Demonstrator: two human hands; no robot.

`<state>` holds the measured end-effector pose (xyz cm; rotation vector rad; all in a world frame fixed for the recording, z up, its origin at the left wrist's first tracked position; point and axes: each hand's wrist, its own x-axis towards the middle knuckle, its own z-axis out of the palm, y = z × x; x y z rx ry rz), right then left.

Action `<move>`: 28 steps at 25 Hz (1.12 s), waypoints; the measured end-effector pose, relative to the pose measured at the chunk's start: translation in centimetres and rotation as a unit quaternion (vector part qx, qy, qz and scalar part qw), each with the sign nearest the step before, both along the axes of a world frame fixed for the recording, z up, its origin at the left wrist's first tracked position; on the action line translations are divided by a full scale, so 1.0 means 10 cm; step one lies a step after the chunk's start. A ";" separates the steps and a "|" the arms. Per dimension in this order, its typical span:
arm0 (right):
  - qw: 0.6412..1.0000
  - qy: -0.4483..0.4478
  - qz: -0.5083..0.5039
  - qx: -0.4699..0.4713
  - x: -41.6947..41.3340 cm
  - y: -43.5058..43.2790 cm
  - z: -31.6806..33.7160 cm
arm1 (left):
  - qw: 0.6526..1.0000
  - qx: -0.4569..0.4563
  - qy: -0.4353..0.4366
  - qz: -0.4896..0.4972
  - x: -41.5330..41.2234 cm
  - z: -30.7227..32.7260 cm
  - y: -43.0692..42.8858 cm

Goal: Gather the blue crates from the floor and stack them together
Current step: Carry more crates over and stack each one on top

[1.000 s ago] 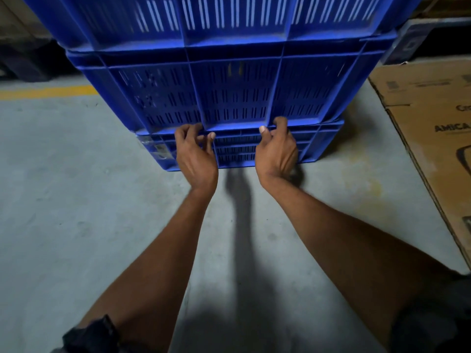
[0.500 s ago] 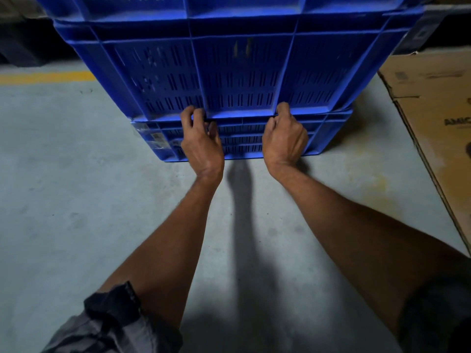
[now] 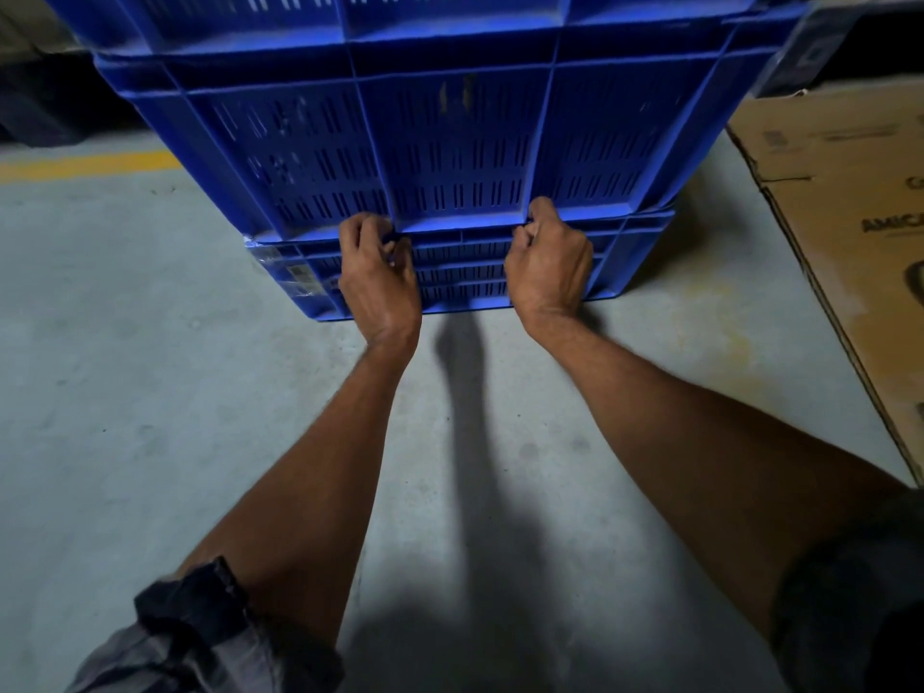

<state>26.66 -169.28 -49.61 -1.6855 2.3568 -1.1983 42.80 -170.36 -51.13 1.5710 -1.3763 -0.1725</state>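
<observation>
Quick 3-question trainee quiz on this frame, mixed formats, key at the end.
1. True or false: the left hand and right hand both grip the stack at the seam above the bottom crate.
2. What lies right of the stack? A) cardboard box B) bucket C) ladder
3. Fill in: the painted floor line at left is ____.

Key: 1 true; 2 A; 3 yellow.
</observation>
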 end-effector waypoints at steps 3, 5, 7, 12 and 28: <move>1.000 0.021 -0.002 -0.004 0.00 0.02 0.00 | 1.000 -0.027 0.003 -0.004 -0.01 0.01 0.02; 1.000 0.023 -0.002 -0.007 -0.02 0.03 0.00 | 0.999 -0.033 0.008 -0.007 0.00 0.00 0.01; 1.000 -0.016 0.008 -0.025 -0.02 0.04 -0.01 | 0.999 -0.027 0.024 -0.012 0.00 -0.03 -0.01; 0.975 -0.207 -0.042 -0.072 0.08 0.11 -0.12 | 0.983 -0.001 0.173 0.059 -0.15 -0.04 0.13; 0.875 -0.458 -0.149 -0.050 0.25 -0.10 0.00 | 0.889 0.157 0.429 0.026 -0.08 0.09 -0.03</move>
